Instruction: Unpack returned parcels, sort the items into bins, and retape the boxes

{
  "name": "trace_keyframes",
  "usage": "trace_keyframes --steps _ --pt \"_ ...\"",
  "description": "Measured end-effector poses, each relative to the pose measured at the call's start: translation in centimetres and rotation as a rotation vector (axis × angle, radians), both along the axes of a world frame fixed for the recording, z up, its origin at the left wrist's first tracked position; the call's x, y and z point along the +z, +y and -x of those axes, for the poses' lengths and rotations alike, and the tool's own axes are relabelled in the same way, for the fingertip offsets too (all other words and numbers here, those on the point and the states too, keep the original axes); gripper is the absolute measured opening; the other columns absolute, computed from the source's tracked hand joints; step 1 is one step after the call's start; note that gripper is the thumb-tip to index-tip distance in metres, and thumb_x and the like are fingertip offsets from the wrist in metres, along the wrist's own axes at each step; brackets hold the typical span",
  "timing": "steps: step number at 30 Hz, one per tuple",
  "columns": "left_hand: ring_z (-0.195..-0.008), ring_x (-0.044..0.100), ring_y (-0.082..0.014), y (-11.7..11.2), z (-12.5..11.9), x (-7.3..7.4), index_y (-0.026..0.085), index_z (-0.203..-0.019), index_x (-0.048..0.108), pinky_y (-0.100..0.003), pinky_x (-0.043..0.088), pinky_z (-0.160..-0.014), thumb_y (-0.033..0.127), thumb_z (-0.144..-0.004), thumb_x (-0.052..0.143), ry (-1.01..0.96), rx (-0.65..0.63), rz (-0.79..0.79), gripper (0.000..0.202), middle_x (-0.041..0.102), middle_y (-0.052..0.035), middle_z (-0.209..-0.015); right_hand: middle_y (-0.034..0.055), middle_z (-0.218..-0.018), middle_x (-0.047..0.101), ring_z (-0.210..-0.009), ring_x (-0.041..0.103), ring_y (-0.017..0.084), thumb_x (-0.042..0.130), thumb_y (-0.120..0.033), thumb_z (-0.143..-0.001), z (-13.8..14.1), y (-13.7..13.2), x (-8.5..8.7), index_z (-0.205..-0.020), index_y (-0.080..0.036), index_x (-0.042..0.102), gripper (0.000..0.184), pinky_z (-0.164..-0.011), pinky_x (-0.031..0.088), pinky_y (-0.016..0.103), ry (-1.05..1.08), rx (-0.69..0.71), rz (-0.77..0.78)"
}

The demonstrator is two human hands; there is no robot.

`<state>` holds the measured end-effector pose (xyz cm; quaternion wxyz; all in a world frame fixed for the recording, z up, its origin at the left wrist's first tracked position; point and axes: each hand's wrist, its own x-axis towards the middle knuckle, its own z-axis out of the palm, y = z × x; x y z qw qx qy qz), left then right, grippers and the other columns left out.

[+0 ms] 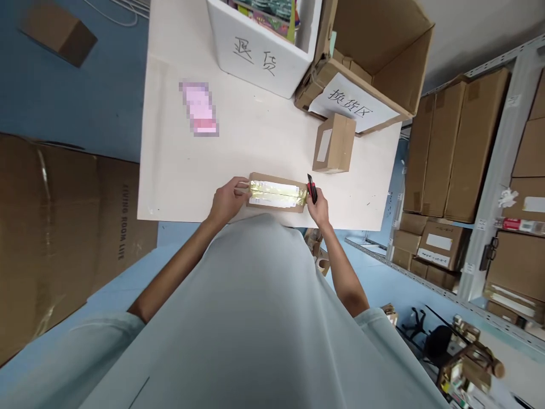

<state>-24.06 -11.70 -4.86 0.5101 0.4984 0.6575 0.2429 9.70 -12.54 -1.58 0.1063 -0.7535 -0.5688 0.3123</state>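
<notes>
A small cardboard box (272, 209) lies near the front edge of the white table, its top covered by yellowish tape over a white label. My left hand (230, 199) grips the left end of this box, fingers bent around it. At the opposite end, my right hand (318, 208) is closed around a red and black box cutter (312, 188), which points away from me. That hand also rests against the box's right end. Whether the cutter's blade is out, I cannot tell.
Beyond the hands stand a white bin (259, 62) with packets inside and a large open carton (383, 62) bearing a paper sign. A smaller box (335, 143) sits before the carton. A blurred-out pink item (200, 108) lies left. Shelves of cartons (479, 153) line the right.
</notes>
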Motion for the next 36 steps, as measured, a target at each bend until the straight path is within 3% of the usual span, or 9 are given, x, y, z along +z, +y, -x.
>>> trace_keyframes --steps 3,7,10,13,18,31,36 --pt "-0.097 0.08 -0.0254 -0.1 0.2 -0.2 0.028 -0.122 0.08 -0.039 0.065 -0.095 0.028 -0.093 0.073 -0.008 -0.057 -0.057 0.03 0.082 -0.0045 -0.133 0.0116 -0.114 0.082 -0.101 0.077 0.032 0.042 -0.053 -0.114 1.5 0.4 2.6 -0.139 -0.021 0.067 0.047 -0.092 0.06 0.041 -0.166 0.125 -0.008" --pt "-0.099 0.08 -0.0252 0.0 0.1 -1.0 0.025 -0.125 0.079 -0.04 0.066 -0.096 0.027 -0.093 0.071 -0.059 -0.101 -0.097 0.033 0.077 -0.0073 -0.136 0.0109 -0.135 0.082 -0.117 0.077 0.03 0.036 -0.053 -0.123 5.1 1.3 6.0 -0.152 -0.025 0.065 0.05 -0.093 0.057 0.035 -0.22 0.468 0.064" --pt "-0.099 0.08 -0.0249 0.4 0.3 -1.8 0.025 -0.126 0.079 -0.039 0.067 -0.095 0.032 -0.094 0.072 -0.109 -0.106 -0.086 0.034 0.075 -0.0083 -0.137 0.0104 -0.14 0.079 -0.12 0.076 0.028 0.031 -0.051 -0.126 8.5 2.1 7.5 -0.156 -0.026 0.065 0.051 -0.086 0.053 0.032 -0.341 0.689 0.178" --pt "-0.098 0.08 -0.0242 0.7 0.6 -2.4 0.026 -0.126 0.08 -0.039 0.067 -0.095 0.036 -0.095 0.071 -0.157 -0.116 -0.087 0.034 0.075 -0.0082 -0.136 0.011 -0.136 0.078 -0.12 0.075 0.029 0.028 -0.051 -0.127 11.3 3.0 8.2 -0.16 -0.027 0.063 0.053 -0.08 0.049 0.032 -0.462 0.806 0.264" --pt "-0.096 0.079 -0.0231 0.9 0.7 -2.7 0.026 -0.123 0.082 -0.038 0.066 -0.095 0.034 -0.092 0.074 -0.2 -0.112 -0.073 0.033 0.076 -0.008 -0.135 0.0114 -0.137 0.077 -0.119 0.075 0.03 0.026 -0.052 -0.127 13.3 4.0 8.5 -0.161 -0.027 0.061 0.054 -0.08 0.048 0.034 -0.556 0.883 0.34" --pt "-0.101 0.078 -0.0236 0.5 0.6 -2.2 0.026 -0.122 0.082 -0.038 0.067 -0.099 0.031 -0.092 0.074 -0.232 -0.081 -0.053 0.031 0.076 -0.0068 -0.136 0.0153 -0.14 0.075 -0.119 0.076 0.032 0.023 -0.051 -0.127 14.3 4.0 8.5 -0.165 -0.026 0.057 0.057 -0.087 0.051 0.036 -0.606 0.888 0.372" --pt "-0.095 0.079 -0.0221 0.6 0.4 -1.9 0.025 -0.123 0.082 -0.037 0.066 -0.096 0.032 -0.092 0.079 -0.204 -0.073 -0.039 0.032 0.076 -0.0067 -0.137 0.0171 -0.135 0.077 -0.117 0.079 0.034 0.027 -0.046 -0.127 15.0 4.8 8.6 -0.162 -0.024 0.06 0.053 -0.09 0.055 0.04 -0.64 0.946 0.372"
